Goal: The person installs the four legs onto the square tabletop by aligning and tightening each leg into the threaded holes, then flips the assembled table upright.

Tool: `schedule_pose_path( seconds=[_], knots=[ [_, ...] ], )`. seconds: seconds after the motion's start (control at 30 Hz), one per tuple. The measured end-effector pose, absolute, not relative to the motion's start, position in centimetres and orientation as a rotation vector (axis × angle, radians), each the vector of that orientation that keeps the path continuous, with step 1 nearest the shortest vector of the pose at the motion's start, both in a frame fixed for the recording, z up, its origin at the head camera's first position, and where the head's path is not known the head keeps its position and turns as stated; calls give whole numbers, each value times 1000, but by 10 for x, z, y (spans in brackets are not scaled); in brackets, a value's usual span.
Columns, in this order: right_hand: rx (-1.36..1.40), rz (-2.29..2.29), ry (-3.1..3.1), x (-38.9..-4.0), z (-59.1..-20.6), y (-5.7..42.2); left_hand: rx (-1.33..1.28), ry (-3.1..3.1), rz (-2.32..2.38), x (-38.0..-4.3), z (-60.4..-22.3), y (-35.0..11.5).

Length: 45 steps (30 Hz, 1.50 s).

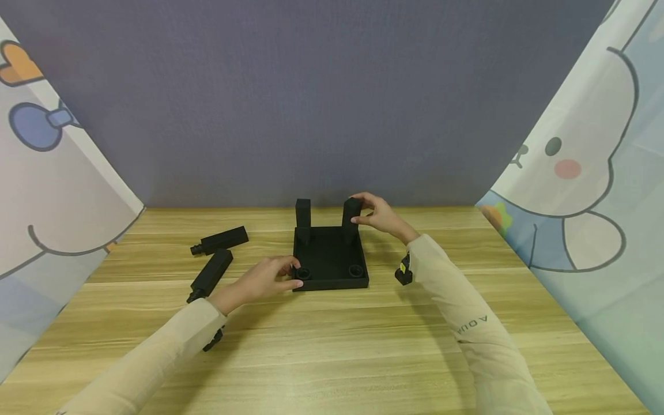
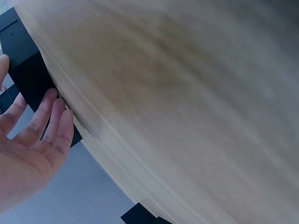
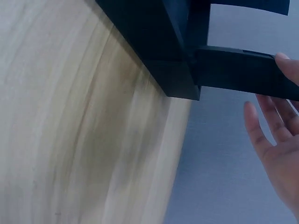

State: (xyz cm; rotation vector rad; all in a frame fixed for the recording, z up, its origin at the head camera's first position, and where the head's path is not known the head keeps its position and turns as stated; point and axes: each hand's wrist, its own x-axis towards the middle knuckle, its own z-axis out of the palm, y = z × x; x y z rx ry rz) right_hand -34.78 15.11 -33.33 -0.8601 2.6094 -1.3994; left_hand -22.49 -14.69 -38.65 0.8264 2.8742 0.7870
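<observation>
Black tray (image 1: 329, 251) sits flat on the table (image 1: 332, 351), just right of the left grip (image 1: 270, 278), which is pinching its near-left corner. Right grip (image 1: 381, 218) is clamped high on the upright post (image 1: 349, 214) at its far-right corner.

- The bench (image 1: 332, 351) is pale yellowish wood, its darker grain running in streaks from side to side.
- A black tray (image 1: 332, 285), roughly square with a low rim, lies flat near the far edge, rim upward.
- Left of it lies a square-sided black bar (image 1: 226, 240), its narrow end pointing left.
- A second black bar (image 1: 215, 272) lies aslant just in front, narrow end toward the front left.
</observation>
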Motion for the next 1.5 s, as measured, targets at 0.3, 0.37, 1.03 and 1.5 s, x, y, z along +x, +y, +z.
schedule_pose_path(
  seconds=[0.3, 0.37, 1.03, 1.5],
  knots=[
    [-793, -1443, 2759, -341, -343, 146, 826, 2871, 788, -225, -386, -147],
    [-777, -1442, 2779, -340, -344, 145, 822, 2871, 787, -224, -386, -147],
    [-921, -1413, 2694, -343, -331, 151, 821, 2874, 789, -224, -385, -147],
    [-874, -1521, 2812, -324, -327, 141, 839, 2883, 792, -224, -386, -148]
  ],
)
